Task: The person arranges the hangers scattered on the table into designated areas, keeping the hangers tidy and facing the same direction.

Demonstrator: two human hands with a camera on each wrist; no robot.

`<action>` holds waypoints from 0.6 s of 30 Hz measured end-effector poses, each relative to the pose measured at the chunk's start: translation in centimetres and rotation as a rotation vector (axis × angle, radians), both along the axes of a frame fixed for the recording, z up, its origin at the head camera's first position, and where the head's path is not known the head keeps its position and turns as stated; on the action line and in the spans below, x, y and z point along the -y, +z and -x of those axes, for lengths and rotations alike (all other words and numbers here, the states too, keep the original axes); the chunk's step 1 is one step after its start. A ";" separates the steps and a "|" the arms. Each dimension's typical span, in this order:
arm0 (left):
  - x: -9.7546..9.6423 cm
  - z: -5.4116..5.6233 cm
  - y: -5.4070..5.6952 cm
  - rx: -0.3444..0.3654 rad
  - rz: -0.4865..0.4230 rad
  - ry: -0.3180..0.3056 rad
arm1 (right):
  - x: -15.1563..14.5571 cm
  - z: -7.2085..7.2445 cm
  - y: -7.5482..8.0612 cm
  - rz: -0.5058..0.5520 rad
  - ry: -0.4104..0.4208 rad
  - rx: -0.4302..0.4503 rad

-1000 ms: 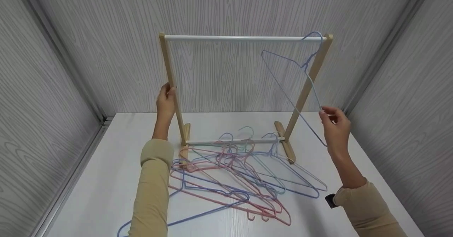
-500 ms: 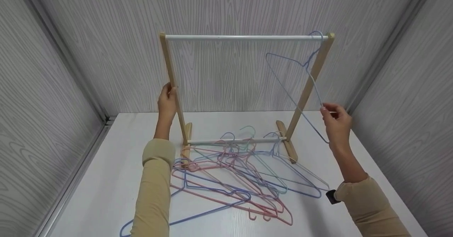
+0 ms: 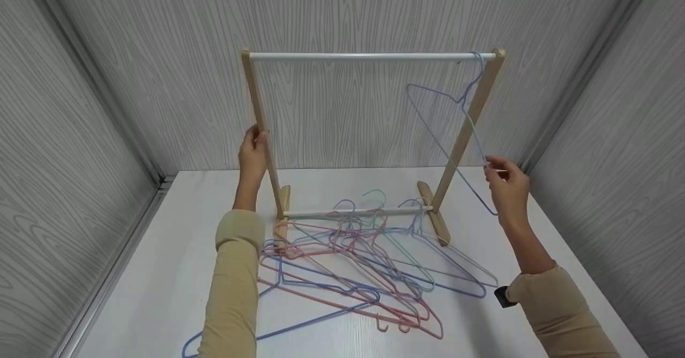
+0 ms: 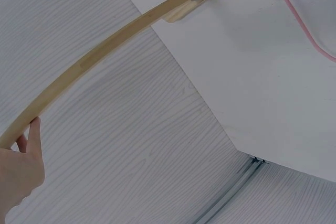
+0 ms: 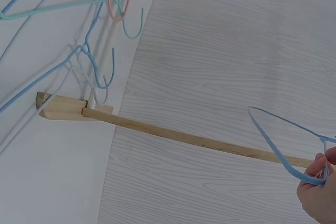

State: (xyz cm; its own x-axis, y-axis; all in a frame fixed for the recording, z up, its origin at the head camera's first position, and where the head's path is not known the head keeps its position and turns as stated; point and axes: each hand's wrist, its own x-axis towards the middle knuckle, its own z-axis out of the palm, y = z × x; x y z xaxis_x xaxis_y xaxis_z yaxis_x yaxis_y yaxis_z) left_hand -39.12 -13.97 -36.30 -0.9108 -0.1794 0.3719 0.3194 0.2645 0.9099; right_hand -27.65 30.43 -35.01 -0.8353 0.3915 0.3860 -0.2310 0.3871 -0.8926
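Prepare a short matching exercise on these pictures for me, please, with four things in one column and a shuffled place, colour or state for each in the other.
Things:
1. Left hand
2. Top bar
3. Right hand
4. Pile of hangers

Place, colour or state:
A. pinches a blue hanger
B. lies on the table in several colours
C. grips the wooden left post
D. is a straight white length

Right pairs: 1-C, 2-D, 3-A, 4-B.

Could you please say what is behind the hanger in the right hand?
Behind the blue hanger, the rack's right post and grey wall show; strips its wire covers are hidden.
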 end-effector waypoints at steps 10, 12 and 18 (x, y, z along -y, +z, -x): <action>0.0 -0.1 -0.1 -0.002 -0.009 -0.002 | 0.9 -0.8 0.3 -0.039 0.006 -0.029; 0.0 -0.1 -0.2 -0.002 -0.009 -0.002 | 1.5 -1.5 0.8 -0.050 0.014 -0.036; 0.1 0.0 -0.2 -0.012 -0.002 0.004 | 1.8 -1.8 0.7 -0.070 0.007 -0.041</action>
State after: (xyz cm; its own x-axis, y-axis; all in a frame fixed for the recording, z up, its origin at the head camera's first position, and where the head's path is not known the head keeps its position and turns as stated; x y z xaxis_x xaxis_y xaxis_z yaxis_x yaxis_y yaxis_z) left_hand -39.14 -14.06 -36.48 -0.9057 -0.1833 0.3822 0.3291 0.2643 0.9066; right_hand -25.83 28.65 -34.35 -0.8210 0.3566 0.4459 -0.2694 0.4467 -0.8532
